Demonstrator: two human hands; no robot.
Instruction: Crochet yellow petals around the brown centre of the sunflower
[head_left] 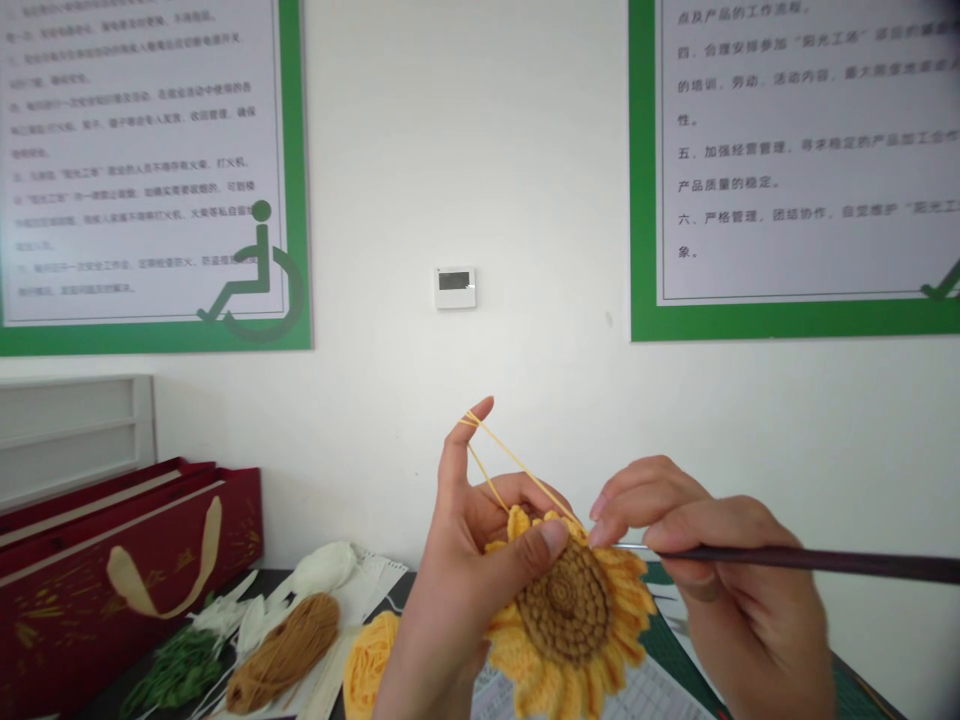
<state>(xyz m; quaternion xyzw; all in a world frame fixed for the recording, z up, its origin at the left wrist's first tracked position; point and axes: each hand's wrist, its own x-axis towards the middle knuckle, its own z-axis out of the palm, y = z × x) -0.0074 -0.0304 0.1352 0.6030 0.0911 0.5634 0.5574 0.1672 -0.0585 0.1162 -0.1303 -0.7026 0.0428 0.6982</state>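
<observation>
A crocheted sunflower (pixel 570 610) with a brown centre and yellow petals is held up in front of me. My left hand (pixel 480 550) pinches its upper left edge, the thumb lying across the brown centre. Yellow yarn (pixel 517 462) loops around the raised left index finger and runs down to the petals. In my right hand (pixel 720 560) is a crochet hook (pixel 810 562) with a dark handle, its metal shaft pointing left at the flower's top edge. The hook's tip is hidden behind the right fingertips, which touch the petals there.
At the lower left lie a yellow yarn ball (pixel 367 660), a brown yarn skein (pixel 289 650), green yarn (pixel 176 668) and white yarn (pixel 326 568). Red gift bags (pixel 187 540) stand behind them. Printed paper (pixel 652 690) and a green mat (pixel 675 640) lie beneath my hands.
</observation>
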